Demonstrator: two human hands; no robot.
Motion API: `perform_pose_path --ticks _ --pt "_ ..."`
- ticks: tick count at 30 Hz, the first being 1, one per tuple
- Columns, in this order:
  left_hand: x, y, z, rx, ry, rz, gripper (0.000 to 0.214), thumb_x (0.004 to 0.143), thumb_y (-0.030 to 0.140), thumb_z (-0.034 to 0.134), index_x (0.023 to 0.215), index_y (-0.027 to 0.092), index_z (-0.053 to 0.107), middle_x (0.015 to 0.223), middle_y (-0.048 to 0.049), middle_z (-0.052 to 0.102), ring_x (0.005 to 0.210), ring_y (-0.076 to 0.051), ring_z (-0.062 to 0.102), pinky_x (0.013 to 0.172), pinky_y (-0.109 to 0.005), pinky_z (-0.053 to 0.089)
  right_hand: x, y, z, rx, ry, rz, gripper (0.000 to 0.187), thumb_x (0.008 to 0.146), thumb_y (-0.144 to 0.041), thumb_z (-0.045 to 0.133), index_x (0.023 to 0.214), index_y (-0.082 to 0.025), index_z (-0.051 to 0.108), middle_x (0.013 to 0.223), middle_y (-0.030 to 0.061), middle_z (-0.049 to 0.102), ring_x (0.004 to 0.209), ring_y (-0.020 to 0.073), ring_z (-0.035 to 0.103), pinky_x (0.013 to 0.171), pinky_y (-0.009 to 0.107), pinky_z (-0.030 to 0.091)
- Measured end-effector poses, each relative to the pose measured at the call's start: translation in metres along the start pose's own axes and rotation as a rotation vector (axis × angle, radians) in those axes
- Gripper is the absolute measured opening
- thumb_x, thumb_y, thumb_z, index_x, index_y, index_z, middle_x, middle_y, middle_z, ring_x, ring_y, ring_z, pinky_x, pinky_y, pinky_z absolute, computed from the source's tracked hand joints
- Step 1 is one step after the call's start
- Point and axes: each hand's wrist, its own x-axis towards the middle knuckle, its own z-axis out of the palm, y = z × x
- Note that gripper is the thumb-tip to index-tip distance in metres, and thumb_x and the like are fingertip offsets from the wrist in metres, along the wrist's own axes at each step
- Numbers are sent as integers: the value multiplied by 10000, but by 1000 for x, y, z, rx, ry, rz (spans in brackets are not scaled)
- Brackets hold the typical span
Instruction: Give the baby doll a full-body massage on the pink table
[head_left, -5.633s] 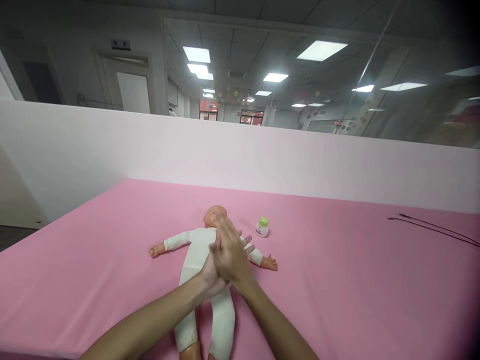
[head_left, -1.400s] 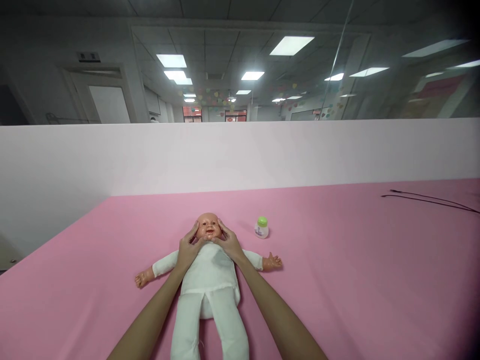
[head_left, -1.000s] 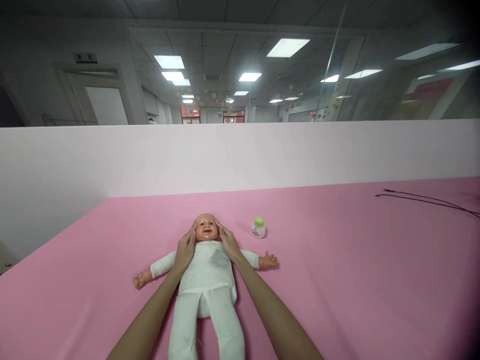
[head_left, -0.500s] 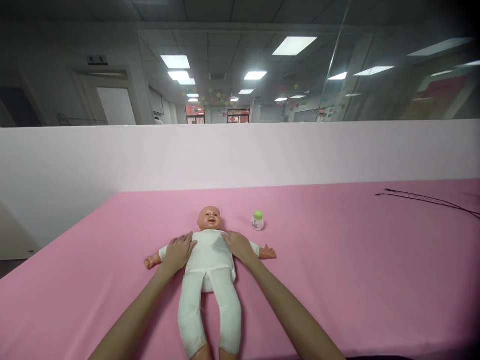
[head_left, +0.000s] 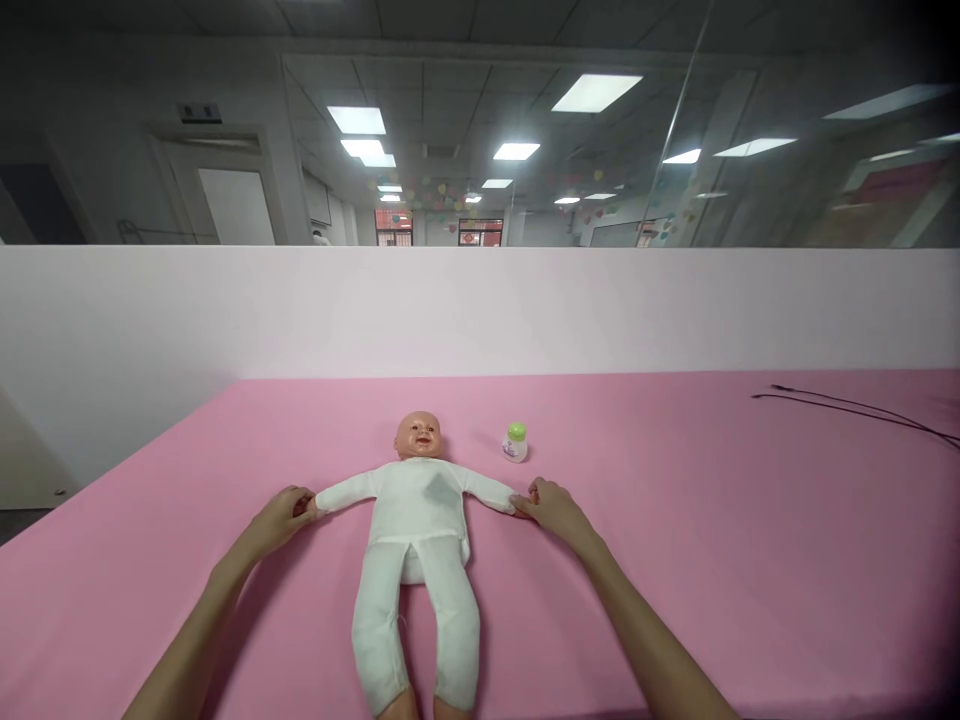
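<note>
Both arms of the baby doll (head_left: 416,510) lie stretched straight out sideways, and the person's hands sit at their far ends, well away from the doll's head (head_left: 417,435) and chest. The left hand (head_left: 281,520) is closed around the end of one white sleeve, covering the doll's small plastic hand almost entirely. The right hand (head_left: 551,505) grasps the other sleeve end the same way, though how firm either hold is cannot be told. The doll lies face up in its white suit, near the middle of the pink-covered bench (head_left: 675,560), head toward the far edge and straight legs toward the near edge. Just beyond its arm, on the right of view, a small white bottle with a green cap (head_left: 514,443) stands upright, touching nothing. Toward the far right corner lies a thin black cord (head_left: 847,405), and a white partition (head_left: 480,310) runs along the far edge.
</note>
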Motion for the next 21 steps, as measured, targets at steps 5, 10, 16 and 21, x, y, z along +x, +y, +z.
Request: perform_pose_path --ticks 5,10,16,21 --pt "5 11 4 -215 25 -92 457 665 610 779 856 197 730 698 -15 642 627 -196 566 554 -287 438 -5 -3 8 305 -52 22 457 673 -497 814 891 -248 499 713 -41 636 572 161 562 509 258 343" --pt "17 33 26 -555 264 -137 537 656 624 823 897 156 715 803 -46 684 763 -216 643 676 -319 524 14 -19 18 836 30 29 556 616 -474 872 1014 -220 579 638 -36 650 507 178 595 502 301 468" --pt "30 47 84 -550 347 31 409 858 592 660 944 193 676 937 -70 712 920 -259 666 798 -351 530 43 -51 52 1212 247 0 489 637 -600 834 907 -212 707 651 4 644 544 172 578 509 299 487" --pt "25 32 108 -503 300 141 420 942 544 562 1163 200 657 1146 -120 717 1050 -293 679 873 -387 553 40 -52 67 1045 258 -111 581 788 -622 729 1185 -198 718 829 27 709 659 178 621 581 281 508"
